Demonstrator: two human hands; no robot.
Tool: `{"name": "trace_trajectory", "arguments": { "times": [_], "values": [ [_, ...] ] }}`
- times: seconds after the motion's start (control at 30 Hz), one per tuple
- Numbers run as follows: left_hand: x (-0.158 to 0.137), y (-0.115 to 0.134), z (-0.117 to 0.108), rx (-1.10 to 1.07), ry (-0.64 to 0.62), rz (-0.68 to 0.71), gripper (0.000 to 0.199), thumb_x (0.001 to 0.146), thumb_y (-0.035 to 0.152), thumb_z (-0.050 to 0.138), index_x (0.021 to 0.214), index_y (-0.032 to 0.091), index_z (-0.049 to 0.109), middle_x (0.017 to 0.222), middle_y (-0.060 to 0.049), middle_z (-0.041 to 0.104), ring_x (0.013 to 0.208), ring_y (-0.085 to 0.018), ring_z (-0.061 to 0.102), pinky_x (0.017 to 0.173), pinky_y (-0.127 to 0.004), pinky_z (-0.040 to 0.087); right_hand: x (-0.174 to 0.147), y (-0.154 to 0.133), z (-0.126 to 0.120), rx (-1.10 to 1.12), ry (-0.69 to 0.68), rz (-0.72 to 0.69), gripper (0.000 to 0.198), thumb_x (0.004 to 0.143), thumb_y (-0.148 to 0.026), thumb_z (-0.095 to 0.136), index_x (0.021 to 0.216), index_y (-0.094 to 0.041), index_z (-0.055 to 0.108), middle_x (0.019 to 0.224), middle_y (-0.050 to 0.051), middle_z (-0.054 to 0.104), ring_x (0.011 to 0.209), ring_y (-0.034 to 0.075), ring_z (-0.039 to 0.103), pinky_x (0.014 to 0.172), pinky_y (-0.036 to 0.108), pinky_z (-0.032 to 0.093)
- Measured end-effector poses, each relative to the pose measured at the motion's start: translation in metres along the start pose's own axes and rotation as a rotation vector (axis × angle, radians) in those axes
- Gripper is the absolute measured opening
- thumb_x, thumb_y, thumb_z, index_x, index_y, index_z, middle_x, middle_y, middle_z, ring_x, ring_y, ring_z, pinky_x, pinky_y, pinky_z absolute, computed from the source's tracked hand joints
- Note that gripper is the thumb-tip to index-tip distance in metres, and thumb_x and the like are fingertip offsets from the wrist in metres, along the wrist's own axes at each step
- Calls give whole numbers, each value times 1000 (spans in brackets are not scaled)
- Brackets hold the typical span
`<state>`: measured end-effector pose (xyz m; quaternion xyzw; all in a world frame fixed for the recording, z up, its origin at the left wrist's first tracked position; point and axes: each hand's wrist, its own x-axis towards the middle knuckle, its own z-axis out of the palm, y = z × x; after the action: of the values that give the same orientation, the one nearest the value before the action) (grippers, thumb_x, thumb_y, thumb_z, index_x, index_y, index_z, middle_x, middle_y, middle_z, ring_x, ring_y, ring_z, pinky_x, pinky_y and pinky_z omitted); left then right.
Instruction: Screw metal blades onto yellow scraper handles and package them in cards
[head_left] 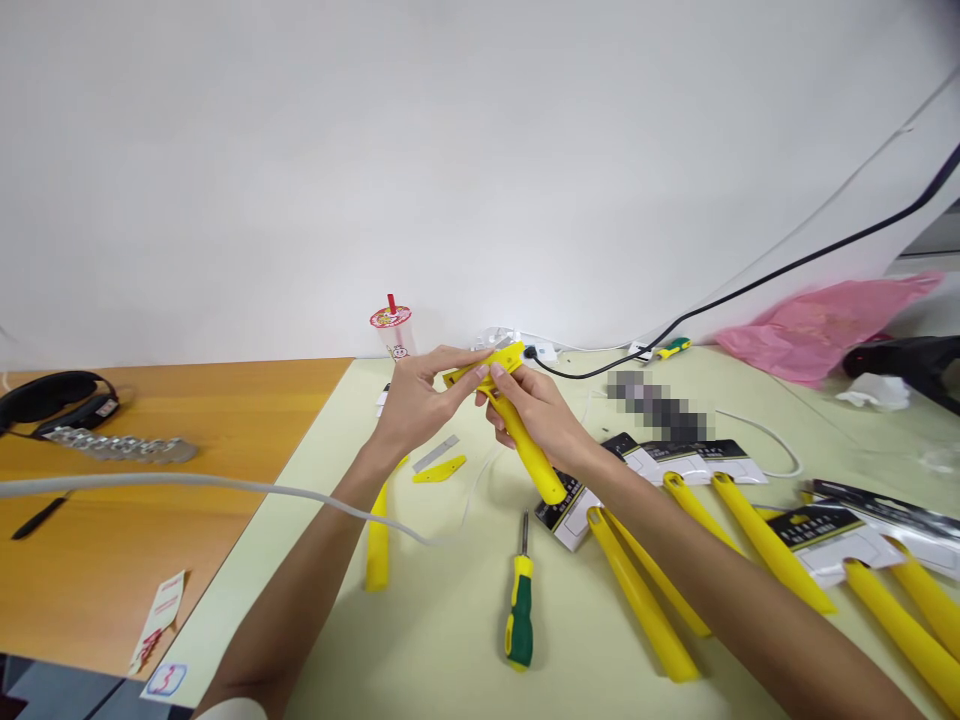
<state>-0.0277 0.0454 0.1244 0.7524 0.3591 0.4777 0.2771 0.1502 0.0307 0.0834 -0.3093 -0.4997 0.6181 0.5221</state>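
Note:
Both hands hold a yellow scraper [531, 452] above the table, its handle slanting down to the right. My left hand [420, 398] pinches the flat yellow head at its left end, thumb and fingers closed. My right hand [541, 408] grips around the top of the handle, with its thumb on the head. The fingers partly cover the head. Below the hands, a grey metal blade [436, 453] and a loose yellow head plate [440, 470] lie on the table. A green and yellow screwdriver [519, 612] lies nearer, its shaft pointing away.
Several yellow handles [641, 595] and black-and-white packages [821, 540] lie at right. Behind stand a lidded cup [391, 330] and a black cable [720, 300]. A pink bag [817, 325] is at far right. A white cable [225, 483] crosses my left forearm; an orange desk [225, 420] adjoins left.

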Motion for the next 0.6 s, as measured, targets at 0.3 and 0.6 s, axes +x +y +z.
{"name": "trace_trajectory", "arguments": {
  "times": [0.3,0.6],
  "values": [
    [-1,-3,2,16,67,78,26,93,43,83,115,31,88,112,-6,85,97,-24,78,88,-40,64,-1,-1,0,-31,2,-38,46,96,-68,73,95,-23,63,79,-1,65,55,11,52,43,24,43],
    [-1,-4,-1,42,88,83,27,91,43,85,113,27,88,110,-7,85,101,-26,78,94,-41,64,-1,3,-4,-124,15,-51,47,100,-70,65,98,-23,67,70,0,65,51,13,55,44,26,43]
  ]
}}
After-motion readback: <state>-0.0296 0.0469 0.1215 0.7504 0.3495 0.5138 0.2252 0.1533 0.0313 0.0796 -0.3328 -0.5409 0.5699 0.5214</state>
